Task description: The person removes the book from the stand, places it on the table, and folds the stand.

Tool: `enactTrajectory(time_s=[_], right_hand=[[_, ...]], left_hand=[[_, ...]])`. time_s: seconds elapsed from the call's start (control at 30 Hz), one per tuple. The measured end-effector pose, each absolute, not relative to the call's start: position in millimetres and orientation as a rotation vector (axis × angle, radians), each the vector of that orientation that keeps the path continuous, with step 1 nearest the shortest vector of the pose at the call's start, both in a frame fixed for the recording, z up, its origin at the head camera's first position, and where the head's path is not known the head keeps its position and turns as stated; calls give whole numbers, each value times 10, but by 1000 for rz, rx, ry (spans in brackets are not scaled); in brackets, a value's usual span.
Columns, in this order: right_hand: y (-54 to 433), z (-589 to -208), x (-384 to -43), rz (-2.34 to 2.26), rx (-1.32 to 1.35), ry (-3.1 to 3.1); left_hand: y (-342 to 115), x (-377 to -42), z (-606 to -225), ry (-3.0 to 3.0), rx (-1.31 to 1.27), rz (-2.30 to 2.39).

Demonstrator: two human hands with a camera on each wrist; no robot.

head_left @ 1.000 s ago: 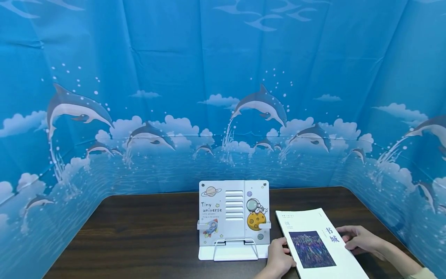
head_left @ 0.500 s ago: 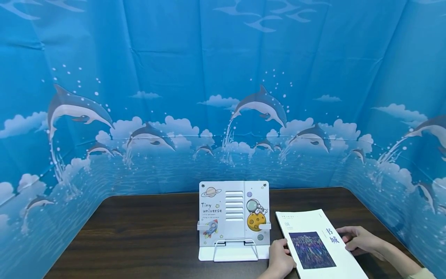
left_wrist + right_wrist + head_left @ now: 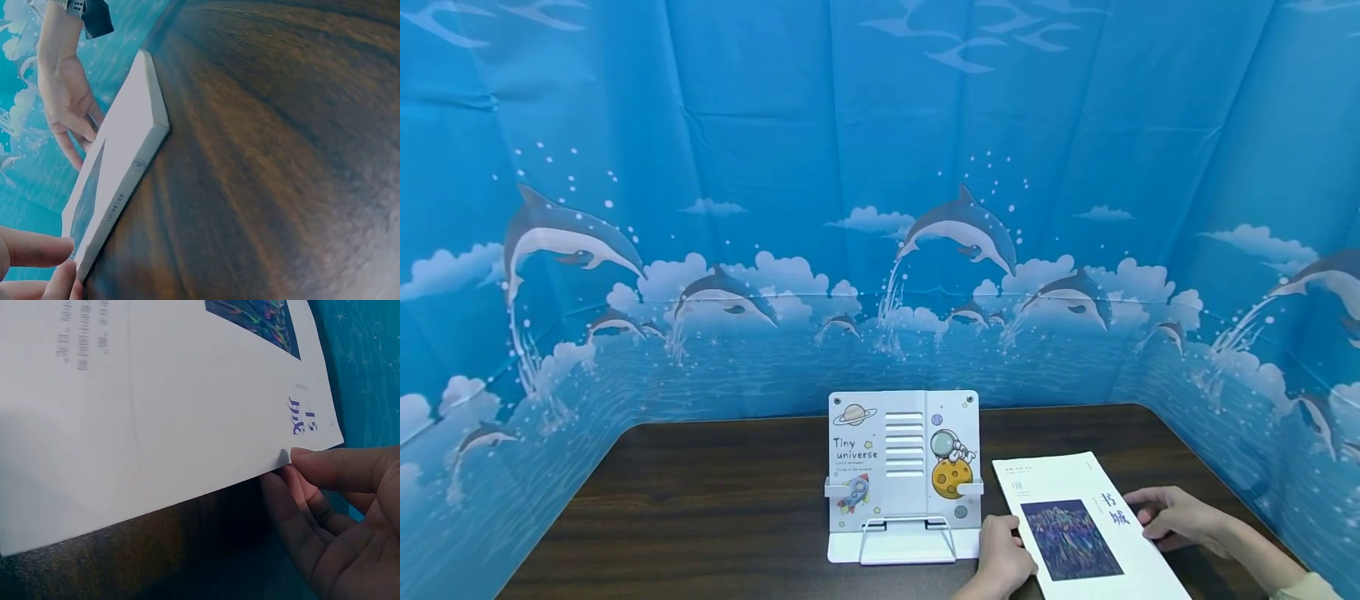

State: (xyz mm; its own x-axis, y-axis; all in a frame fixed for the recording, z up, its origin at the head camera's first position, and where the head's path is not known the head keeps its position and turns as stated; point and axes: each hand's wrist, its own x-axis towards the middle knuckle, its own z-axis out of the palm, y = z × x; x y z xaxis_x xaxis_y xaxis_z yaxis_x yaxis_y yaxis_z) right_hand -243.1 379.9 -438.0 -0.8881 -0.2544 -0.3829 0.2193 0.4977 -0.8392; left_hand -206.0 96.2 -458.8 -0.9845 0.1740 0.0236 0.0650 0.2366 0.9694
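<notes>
The left hand and right hand pinch the book between them at opposite edges, likely for balance.

The book and stand are white, the backdrop dolphin-patterned blue.

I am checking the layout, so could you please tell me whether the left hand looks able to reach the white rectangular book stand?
Probably yes: the left hand sits just beside the stand with nothing visible between them, though it may first need to release the white rectangular paper book it holds.
</notes>
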Motion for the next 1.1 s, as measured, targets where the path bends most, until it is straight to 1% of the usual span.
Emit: enactTrajectory(time_s=[0.3,0.5,0.67,0.9,1.1], right_hand=[[3793,-4266,-2495,-1357,-56,2340],[3697,-4171,-2541,-1341,-65,2396],[3596,-4058,-2580,-1360,-119,2382],[3432,-3879,-2641,-1404,-166,2407],[3271,-3728,-2680,-1420,-246,2413]], left_hand=[[969,-2043,-4514,2274,204,1954],[946,-2009,-4337,2209,176,1921],[877,-1988,-4194,2250,221,1928],[714,-1997,-4030,2236,301,1934],[376,-2103,-3795,2256,403,1884]])
